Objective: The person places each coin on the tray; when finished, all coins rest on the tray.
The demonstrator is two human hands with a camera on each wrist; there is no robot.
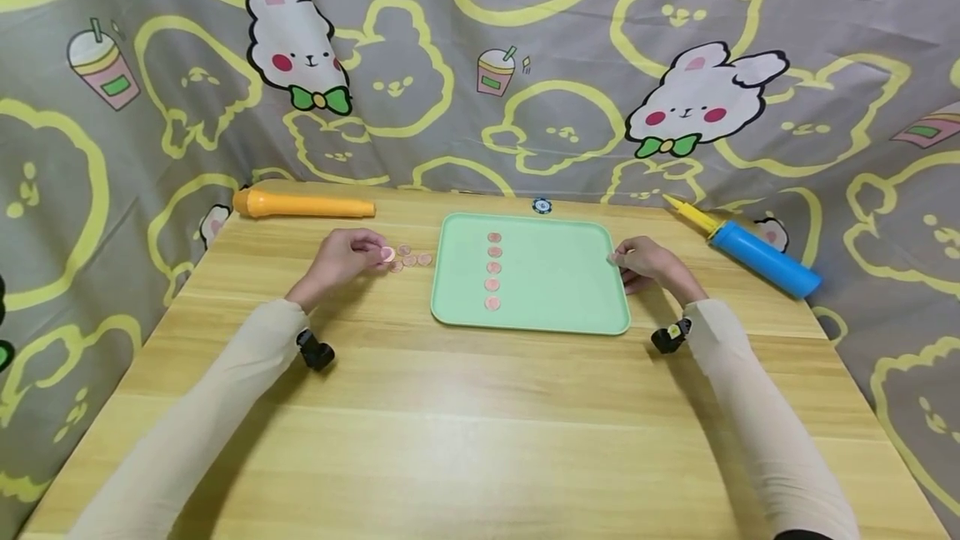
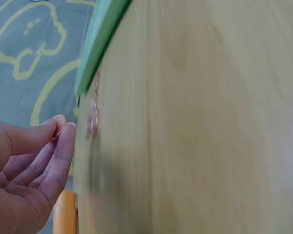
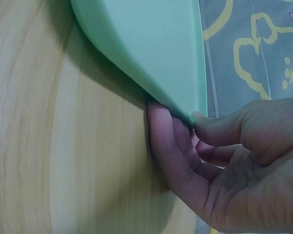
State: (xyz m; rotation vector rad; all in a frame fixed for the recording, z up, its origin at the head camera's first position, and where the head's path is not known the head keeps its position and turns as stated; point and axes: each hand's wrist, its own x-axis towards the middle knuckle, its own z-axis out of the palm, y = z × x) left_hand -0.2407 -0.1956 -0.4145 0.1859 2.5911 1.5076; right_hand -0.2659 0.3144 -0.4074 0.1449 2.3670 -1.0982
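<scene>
My left hand (image 1: 345, 257) pinches a copper coin (image 1: 387, 254) between thumb and fingers, just left of a small cluster of loose copper coins (image 1: 409, 260) on the table. In the left wrist view only a thin edge of that coin shows at the fingertips. A light green rectangular tray (image 1: 558, 273) lies to the right of the cluster, with several copper coins (image 1: 493, 267) in a column on its left part. On the tray's right side my right hand (image 1: 647, 262) grips the rim, thumb on top and fingers underneath, as the right wrist view (image 3: 200, 161) shows.
An orange microphone-shaped thing (image 1: 307, 204) lies at the back left of the wooden table (image 1: 465, 423). Behind the tray is a small dark round chip (image 1: 542, 205). A blue and yellow hand pump (image 1: 761, 257) lies at the right. A patterned cloth (image 1: 555, 40) hangs behind.
</scene>
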